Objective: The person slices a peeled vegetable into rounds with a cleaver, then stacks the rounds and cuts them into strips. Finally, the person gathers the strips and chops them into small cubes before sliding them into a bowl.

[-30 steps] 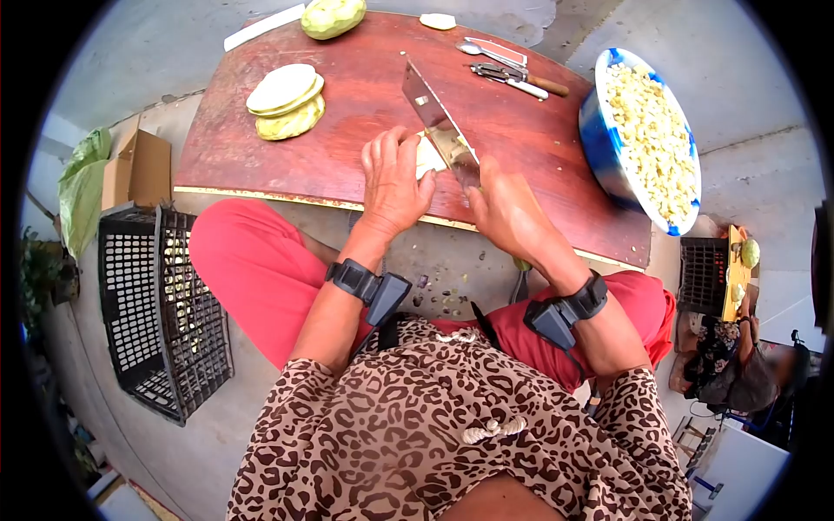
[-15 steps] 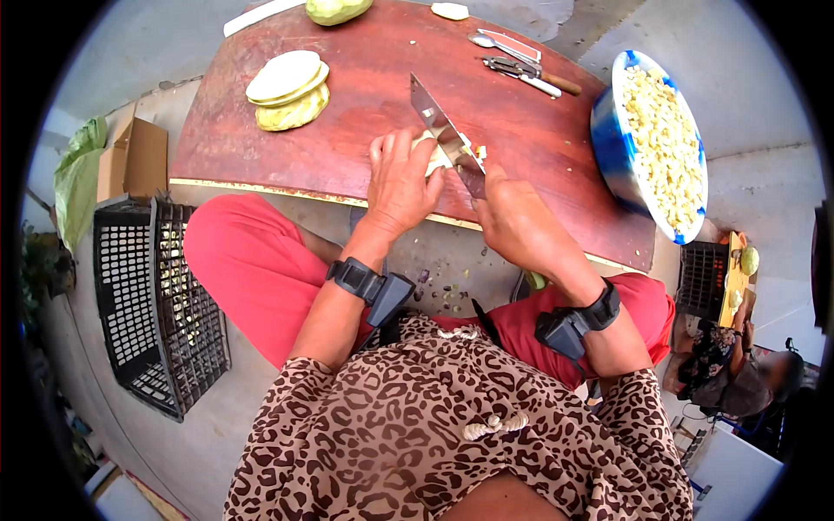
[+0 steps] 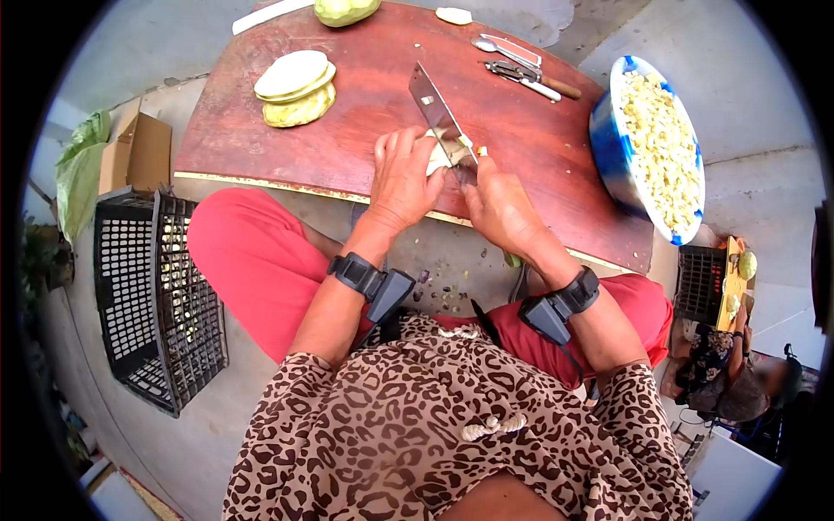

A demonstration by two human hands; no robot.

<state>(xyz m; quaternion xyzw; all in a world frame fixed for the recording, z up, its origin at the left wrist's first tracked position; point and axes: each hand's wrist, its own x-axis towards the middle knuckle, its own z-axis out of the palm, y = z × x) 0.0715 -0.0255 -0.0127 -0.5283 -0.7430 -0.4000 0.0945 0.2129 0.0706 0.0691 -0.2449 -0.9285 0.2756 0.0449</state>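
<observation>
My right hand (image 3: 506, 207) is closed round the handle of a broad cleaver (image 3: 437, 106), whose blade stands on edge over the red table. Under and beside the blade lies a pale piece of vegetable (image 3: 440, 158), pressed down by the curled fingers of my left hand (image 3: 402, 178). Small cut bits (image 3: 482, 151) sit just right of the blade. The cutting edge is partly hidden by my hands. Off to the left, a stack of pale round slices (image 3: 294, 76) rests on the red table (image 3: 373, 65).
At the table's right edge stands a blue-and-white basin (image 3: 611, 156) full of diced pieces. A spoon (image 3: 486, 44) and several hand tools lie at the back right. A green vegetable (image 3: 346, 10) is at the back. Black crates (image 3: 161, 295) stand left; another person (image 3: 738, 378) sits far right.
My right hand and the cleaver have shifted slightly left and up, with the wrist turned a little. My left hand stays on the vegetable piece. The whole view has moved slightly.
</observation>
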